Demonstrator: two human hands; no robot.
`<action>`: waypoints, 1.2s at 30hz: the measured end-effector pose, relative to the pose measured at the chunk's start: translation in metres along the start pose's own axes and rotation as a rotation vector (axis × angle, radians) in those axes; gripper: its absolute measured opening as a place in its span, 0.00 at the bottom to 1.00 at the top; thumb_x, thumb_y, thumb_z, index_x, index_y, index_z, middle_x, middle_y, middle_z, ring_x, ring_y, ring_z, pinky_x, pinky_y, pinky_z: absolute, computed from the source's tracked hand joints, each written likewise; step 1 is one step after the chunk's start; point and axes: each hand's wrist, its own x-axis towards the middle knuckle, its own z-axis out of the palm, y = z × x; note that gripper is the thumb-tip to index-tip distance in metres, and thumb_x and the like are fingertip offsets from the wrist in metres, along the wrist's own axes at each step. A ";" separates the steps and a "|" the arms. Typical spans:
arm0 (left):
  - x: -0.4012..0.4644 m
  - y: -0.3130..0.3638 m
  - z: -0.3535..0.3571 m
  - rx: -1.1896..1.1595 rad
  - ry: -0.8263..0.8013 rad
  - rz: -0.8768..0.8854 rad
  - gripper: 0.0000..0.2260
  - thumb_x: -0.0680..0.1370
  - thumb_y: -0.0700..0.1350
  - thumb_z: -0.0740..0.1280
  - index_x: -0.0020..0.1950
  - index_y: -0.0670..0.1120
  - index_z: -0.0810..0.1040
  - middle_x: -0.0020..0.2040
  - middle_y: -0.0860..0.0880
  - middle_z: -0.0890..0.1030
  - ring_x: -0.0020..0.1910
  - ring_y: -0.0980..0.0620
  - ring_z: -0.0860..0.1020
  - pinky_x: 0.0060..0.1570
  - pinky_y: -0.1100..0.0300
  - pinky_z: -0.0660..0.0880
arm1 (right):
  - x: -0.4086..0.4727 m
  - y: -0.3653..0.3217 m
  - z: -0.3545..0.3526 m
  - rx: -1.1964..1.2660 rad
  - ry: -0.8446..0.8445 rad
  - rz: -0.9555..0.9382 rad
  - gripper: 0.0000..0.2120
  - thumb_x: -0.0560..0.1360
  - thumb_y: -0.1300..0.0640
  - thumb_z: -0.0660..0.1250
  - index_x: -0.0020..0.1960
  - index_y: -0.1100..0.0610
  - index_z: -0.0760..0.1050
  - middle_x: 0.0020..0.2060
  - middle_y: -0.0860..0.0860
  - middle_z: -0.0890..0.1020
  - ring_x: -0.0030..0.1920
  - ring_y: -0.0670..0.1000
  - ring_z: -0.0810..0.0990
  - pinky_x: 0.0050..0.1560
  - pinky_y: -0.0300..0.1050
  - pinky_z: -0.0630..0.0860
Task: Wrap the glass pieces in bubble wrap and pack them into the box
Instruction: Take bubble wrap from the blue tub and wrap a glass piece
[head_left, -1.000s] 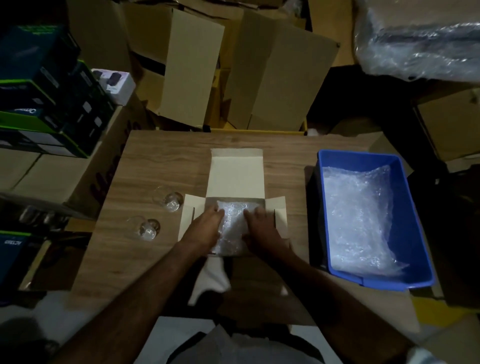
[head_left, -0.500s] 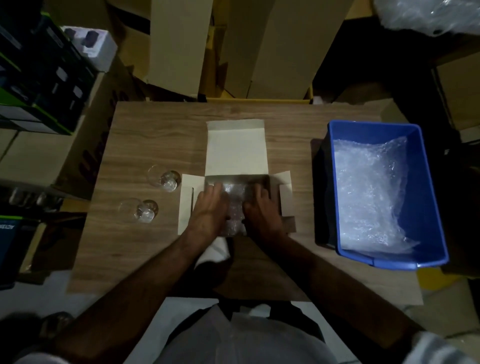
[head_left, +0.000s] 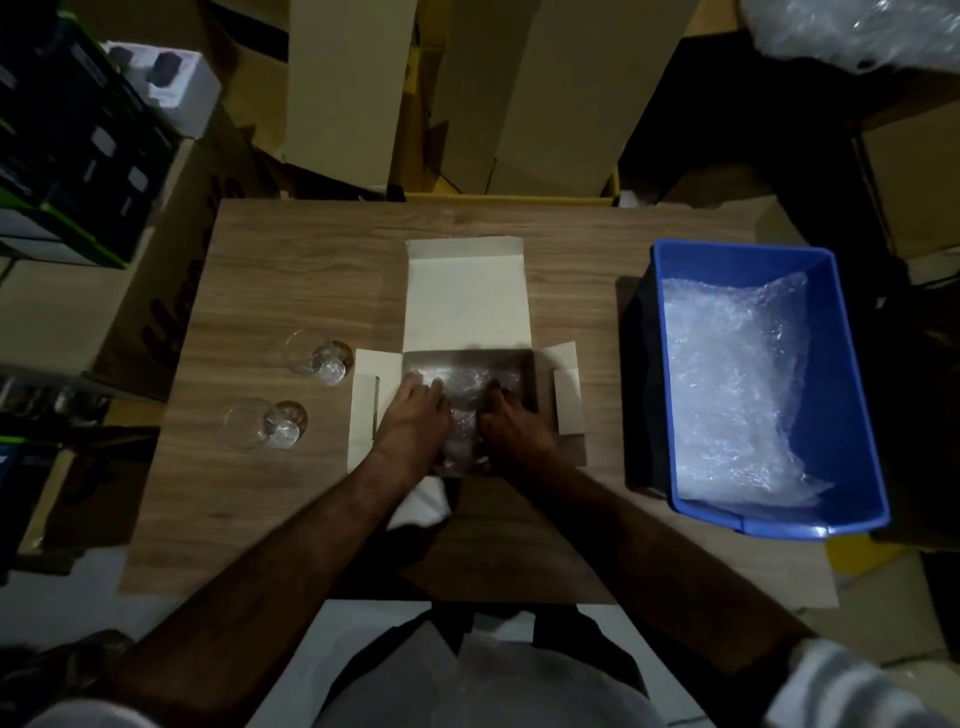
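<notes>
A small open cardboard box (head_left: 465, 296) lies in the middle of the wooden table, its lid flap folded back and side flaps spread. Inside it sits a bubble-wrapped bundle (head_left: 465, 402). My left hand (head_left: 410, 421) and my right hand (head_left: 511, 426) both press down on the bundle inside the box, one on each side, fingers pointing away from me. Two bare glasses lie on their sides to the left of the box: one (head_left: 319, 358) nearer the box, the other (head_left: 267, 428) closer to me.
A blue plastic bin (head_left: 847, 374) holding loose bubble wrap (head_left: 737, 384) stands at the table's right. Cardboard cartons (head_left: 561, 93) lean behind the table. Stacked boxes (head_left: 78, 156) stand at the left. More bubble wrap (head_left: 852, 26) lies at top right.
The bundle has sunk deeper into the box under both hands. The view has shifted, so the table now looks lower and more from above.
</notes>
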 end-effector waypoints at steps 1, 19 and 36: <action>0.000 -0.002 -0.002 -0.016 -0.008 0.007 0.22 0.80 0.50 0.64 0.72 0.42 0.73 0.75 0.40 0.68 0.75 0.42 0.64 0.79 0.44 0.51 | -0.001 0.000 -0.001 0.005 0.000 0.001 0.23 0.79 0.54 0.69 0.72 0.61 0.74 0.80 0.65 0.52 0.77 0.65 0.60 0.62 0.60 0.78; -0.006 0.085 -0.093 -0.712 0.614 -0.018 0.21 0.80 0.49 0.68 0.71 0.43 0.75 0.73 0.41 0.74 0.71 0.41 0.74 0.70 0.46 0.69 | -0.149 0.097 -0.043 0.259 0.622 0.246 0.33 0.80 0.51 0.66 0.81 0.53 0.59 0.81 0.56 0.59 0.79 0.56 0.61 0.68 0.52 0.74; 0.074 0.206 -0.151 -0.625 0.415 0.011 0.34 0.77 0.39 0.64 0.82 0.41 0.56 0.82 0.37 0.43 0.82 0.37 0.43 0.80 0.41 0.51 | -0.171 0.231 0.008 0.108 0.092 0.418 0.36 0.77 0.53 0.69 0.80 0.48 0.56 0.73 0.62 0.62 0.65 0.64 0.74 0.59 0.57 0.76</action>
